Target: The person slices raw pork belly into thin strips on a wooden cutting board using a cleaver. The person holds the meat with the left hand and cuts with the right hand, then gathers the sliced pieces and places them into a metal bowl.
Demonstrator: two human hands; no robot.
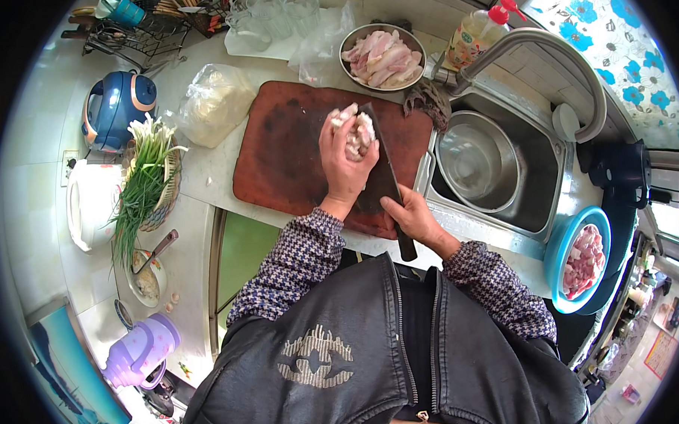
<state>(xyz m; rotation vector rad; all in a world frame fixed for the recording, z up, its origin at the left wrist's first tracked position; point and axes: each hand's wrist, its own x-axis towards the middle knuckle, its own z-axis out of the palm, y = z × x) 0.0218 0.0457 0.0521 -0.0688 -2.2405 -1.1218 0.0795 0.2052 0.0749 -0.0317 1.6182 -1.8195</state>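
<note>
Pale pink pieces of raw meat (360, 137) are gathered in my left hand (342, 170), its fingers curled around them over the wooden cutting board (278, 152). My right hand (421, 217) grips the handle of a cleaver (384, 179). The cleaver's dark blade slants up and left beside the meat, close to my left fingertips. Whether the meat rests on the blade or only in my palm is hard to tell. Behind the board stands a metal bowl (383, 59) heaped with pale strips of raw meat. A crumpled dark rag (428, 103) lies at the board's far right corner.
Right of the board, a steel sink (541, 199) holds a metal basin (478, 162) under a curved faucet (595, 79). A blue basin (553, 260) contains more meat. To the left are a plastic bag (215, 107), green onions (150, 174) on a basket, and a bowl (145, 277) with a spoon.
</note>
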